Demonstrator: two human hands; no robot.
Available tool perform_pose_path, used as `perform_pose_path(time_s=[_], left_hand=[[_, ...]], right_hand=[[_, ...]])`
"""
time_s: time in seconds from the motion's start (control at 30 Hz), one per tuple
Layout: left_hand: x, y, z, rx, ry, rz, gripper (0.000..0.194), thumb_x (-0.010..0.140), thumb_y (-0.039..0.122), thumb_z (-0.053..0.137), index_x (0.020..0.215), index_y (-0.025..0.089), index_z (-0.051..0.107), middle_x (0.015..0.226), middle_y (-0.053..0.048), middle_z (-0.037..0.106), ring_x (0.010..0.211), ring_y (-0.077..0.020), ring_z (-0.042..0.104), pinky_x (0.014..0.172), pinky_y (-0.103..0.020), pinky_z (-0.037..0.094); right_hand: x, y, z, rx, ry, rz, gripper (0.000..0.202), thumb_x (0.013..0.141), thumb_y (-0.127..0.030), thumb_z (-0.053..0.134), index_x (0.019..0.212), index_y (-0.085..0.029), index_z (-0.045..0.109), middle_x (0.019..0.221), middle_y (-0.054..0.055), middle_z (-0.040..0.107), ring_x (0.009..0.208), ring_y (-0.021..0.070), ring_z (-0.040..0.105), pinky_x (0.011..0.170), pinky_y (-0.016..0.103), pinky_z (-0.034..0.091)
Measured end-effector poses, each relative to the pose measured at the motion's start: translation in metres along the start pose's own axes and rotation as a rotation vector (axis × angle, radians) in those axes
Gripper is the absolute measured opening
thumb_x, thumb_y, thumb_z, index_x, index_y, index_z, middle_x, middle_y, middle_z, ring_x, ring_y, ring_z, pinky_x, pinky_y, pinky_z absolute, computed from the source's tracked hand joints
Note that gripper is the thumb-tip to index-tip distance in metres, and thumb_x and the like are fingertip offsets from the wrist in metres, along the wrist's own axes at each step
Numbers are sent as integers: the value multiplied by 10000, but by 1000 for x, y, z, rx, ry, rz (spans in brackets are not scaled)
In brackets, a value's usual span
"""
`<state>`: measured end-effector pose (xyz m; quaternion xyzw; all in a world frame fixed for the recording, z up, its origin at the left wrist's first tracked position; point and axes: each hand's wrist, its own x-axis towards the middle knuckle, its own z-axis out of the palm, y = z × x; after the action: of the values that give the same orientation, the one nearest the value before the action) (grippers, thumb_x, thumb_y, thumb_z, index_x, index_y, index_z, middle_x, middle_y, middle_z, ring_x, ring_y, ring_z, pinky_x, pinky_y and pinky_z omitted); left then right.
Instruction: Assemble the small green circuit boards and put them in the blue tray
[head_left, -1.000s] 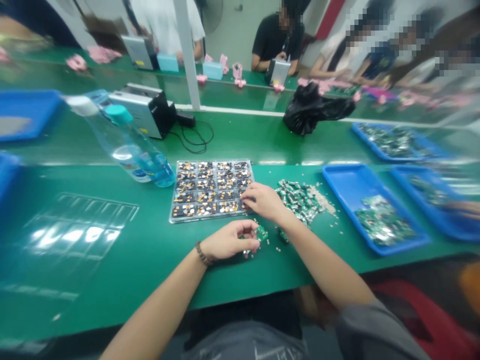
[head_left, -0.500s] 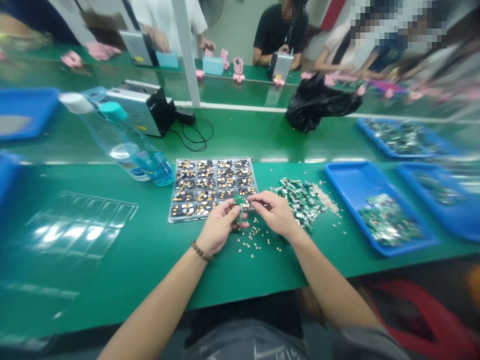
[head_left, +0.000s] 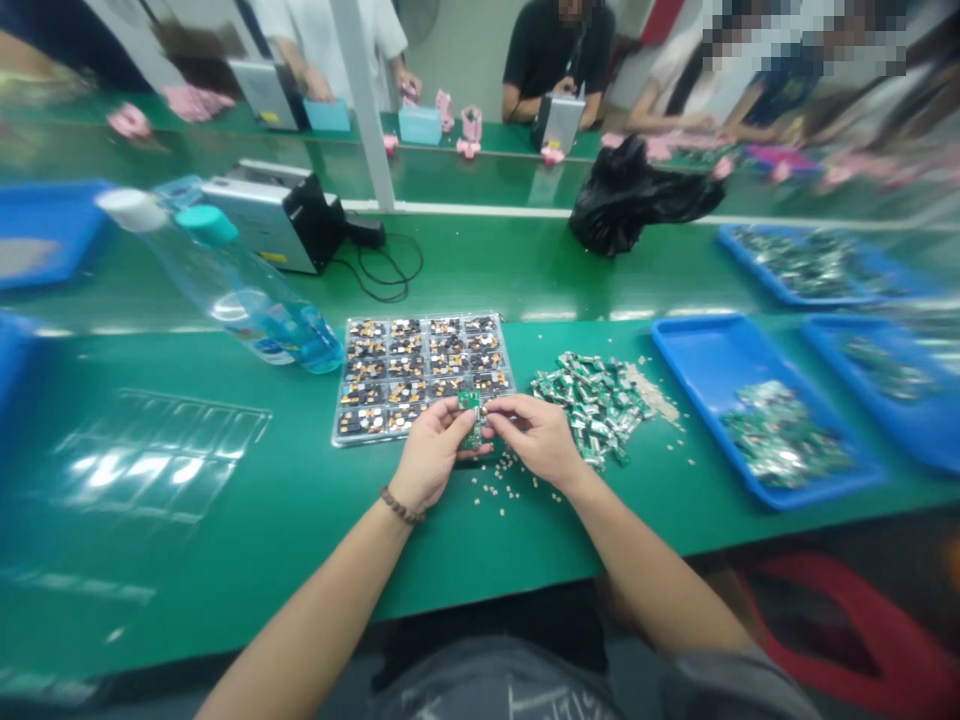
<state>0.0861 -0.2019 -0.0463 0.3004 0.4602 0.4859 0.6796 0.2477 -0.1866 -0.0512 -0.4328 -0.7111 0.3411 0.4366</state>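
Observation:
A small green circuit board [head_left: 469, 402] is pinched between the thumb and fingers of my left hand [head_left: 437, 450], above the near edge of a clear compartment tray [head_left: 337, 436]. The tray's cells hold small black, orange and silver parts. At the board's right edge, the thumb and index finger of my right hand [head_left: 541, 437] are pressed together; whatever they grip is too small to make out. Right of that hand lies a loose pile of green circuit boards [head_left: 600, 400]. Several tiny pale pieces [head_left: 495, 488] are scattered on the green table below both hands.
Blue trays of circuit boards stand at right, the nearest blue tray [head_left: 694, 365] beside the pile. Pale bits [head_left: 651, 392] lie between. Two bottles [head_left: 281, 325], a metal box [head_left: 262, 215] with a cable and a black plastic bag [head_left: 611, 205] are farther back. People sit across the bench.
My right hand's fingertips have come slightly left and down, closer against the board. The board in my left hand now shows more of its face. The whole view has shifted slightly.

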Motion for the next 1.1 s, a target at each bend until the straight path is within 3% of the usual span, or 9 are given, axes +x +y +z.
perform_pose_path(time_s=[0.17, 0.7, 0.83, 1.0, 1.1], left_hand=[[1, -2, -1, 18, -7, 3, 269, 788, 263, 710, 993, 149, 578, 847, -29, 663, 708, -135, 671, 610, -278, 621], [0, -4, -2, 57, -46, 59, 284, 803, 300, 686, 1020, 164, 563, 872, -14, 610, 729, -118, 640, 612, -262, 619], [1, -5, -2, 90, -57, 93, 298, 808, 332, 666, 1021, 165, 538, 832, -11, 591, 709, -124, 620, 535, -253, 608], [0, -4, -2, 163, -20, 143, 338, 779, 356, 684, 1004, 165, 519, 721, 24, 561, 540, -105, 572, 398, -216, 533], [-1, 0, -2, 171, 35, 203, 304, 757, 342, 704, 936, 160, 541, 745, 19, 596, 528, -93, 572, 419, -190, 504]], right_hand=[[-1, 2, 1, 38, -13, 74, 174, 867, -295, 620, 999, -226, 711, 959, 37, 716, 739, 157, 690, 629, 268, 584], [-1, 5, 6, 60, -30, 21, 140, 874, -264, 608, 963, -222, 708, 899, 36, 704, 728, 153, 673, 704, 287, 556], [-2, 3, 9, 118, -33, 47, 142, 872, -262, 613, 976, -217, 700, 874, 32, 706, 756, 156, 677, 710, 282, 552], [-4, -1, 12, 144, -20, 51, 150, 862, -267, 615, 989, -214, 675, 920, 36, 704, 809, 160, 668, 738, 289, 551], [-6, -4, 14, 190, -50, 89, 270, 837, -289, 636, 1096, -216, 613, 974, 44, 687, 847, 163, 663, 712, 275, 555]])
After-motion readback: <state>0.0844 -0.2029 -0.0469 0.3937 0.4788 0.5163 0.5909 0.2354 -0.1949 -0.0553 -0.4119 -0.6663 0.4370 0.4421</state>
